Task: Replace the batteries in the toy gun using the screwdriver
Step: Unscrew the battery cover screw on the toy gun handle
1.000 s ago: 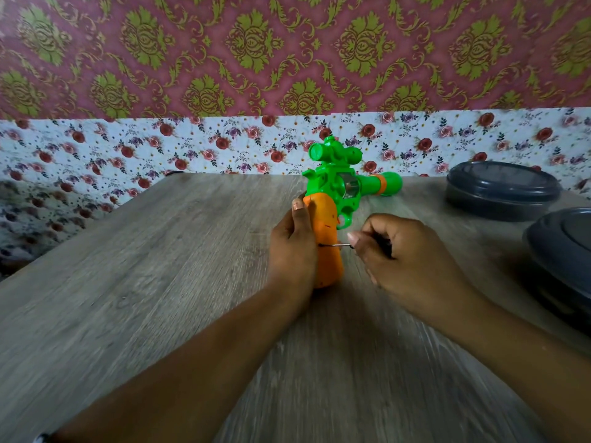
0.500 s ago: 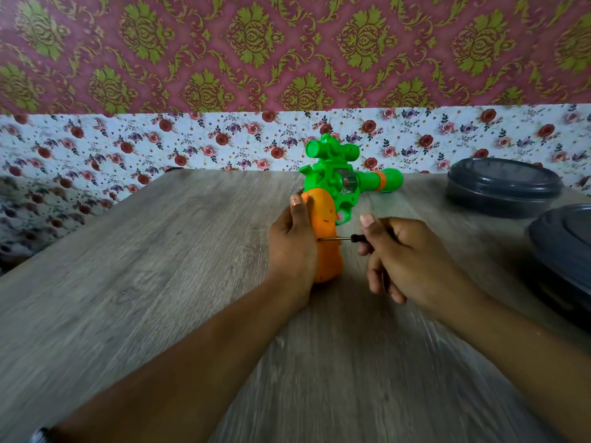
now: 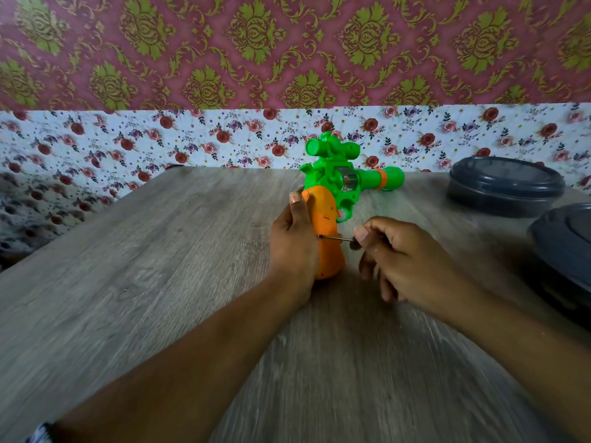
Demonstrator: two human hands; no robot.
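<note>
Upright, green toy gun [image 3: 335, 177], orange grip in left hand [image 3: 292, 247]; right hand [image 3: 406, 260] fingers round screwdriver [image 3: 335, 238]

Two bare forearms are seen, uncovered by sleeves as far as the frame's lower edge. No rings are seen on the left hand [image 3: 292, 247] or the right hand [image 3: 406, 263]. Short, pale, unpainted nails are shown. Well behind the left hand, a blurred patterned edge [image 3: 40, 433] is glimpsed.
</note>
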